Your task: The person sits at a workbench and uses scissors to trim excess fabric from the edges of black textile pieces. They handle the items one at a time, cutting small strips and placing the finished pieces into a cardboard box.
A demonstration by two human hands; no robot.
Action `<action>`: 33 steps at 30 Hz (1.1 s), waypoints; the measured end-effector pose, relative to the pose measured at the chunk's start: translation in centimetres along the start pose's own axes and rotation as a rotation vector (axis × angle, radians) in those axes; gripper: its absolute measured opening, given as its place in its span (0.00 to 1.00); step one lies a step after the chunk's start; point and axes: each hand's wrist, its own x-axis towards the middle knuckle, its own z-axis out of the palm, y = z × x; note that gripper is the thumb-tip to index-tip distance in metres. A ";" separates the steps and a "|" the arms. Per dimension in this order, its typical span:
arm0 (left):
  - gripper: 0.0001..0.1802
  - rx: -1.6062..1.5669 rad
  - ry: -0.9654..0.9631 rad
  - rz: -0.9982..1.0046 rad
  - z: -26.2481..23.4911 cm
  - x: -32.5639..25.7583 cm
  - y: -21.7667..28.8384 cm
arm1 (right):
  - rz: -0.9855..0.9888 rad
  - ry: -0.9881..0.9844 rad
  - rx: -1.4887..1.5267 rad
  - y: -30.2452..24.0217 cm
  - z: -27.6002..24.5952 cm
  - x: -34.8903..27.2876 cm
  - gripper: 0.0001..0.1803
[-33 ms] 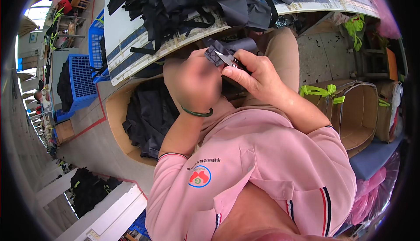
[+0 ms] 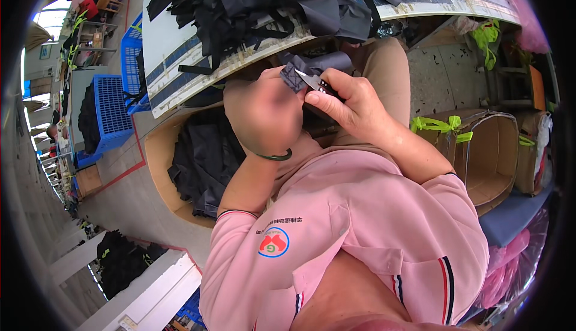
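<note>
In my right hand [image 2: 351, 100] is a pair of small thread snips [image 2: 311, 82] with pale metal blades and a dark handle. Their blades lie over a dark grey fabric piece [image 2: 294, 78], close to its edge. My left hand [image 2: 267, 106], wearing a dark green bangle, is largely smeared out. Its fingertips appear to grip the left side of that fabric. Part of the fabric, rolled or folded, stretches right behind the snips. Both hands are close together above my lap, just below the table's near edge.
Dark fabric pieces [image 2: 240, 7] are heaped on the worn white table [image 2: 171, 85] ahead. A cardboard box [image 2: 157, 151] with dark cloth stands at my left, another cardboard box [image 2: 489, 163] at my right. Blue crates [image 2: 114, 112] stand farther left.
</note>
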 end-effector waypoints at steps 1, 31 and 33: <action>0.10 -0.002 0.002 -0.008 0.0 0.0 0.0 | 0.004 0.001 0.010 0.0 0.0 0.0 0.21; 0.09 -0.443 -0.365 -0.563 -2.0 1.6 1.4 | 0.021 -0.298 -0.269 -1.9 -4.8 0.6 0.26; 0.09 -0.423 -0.405 -0.559 -2.2 1.8 1.2 | -0.017 -0.307 -0.328 -2.2 -4.9 0.6 0.26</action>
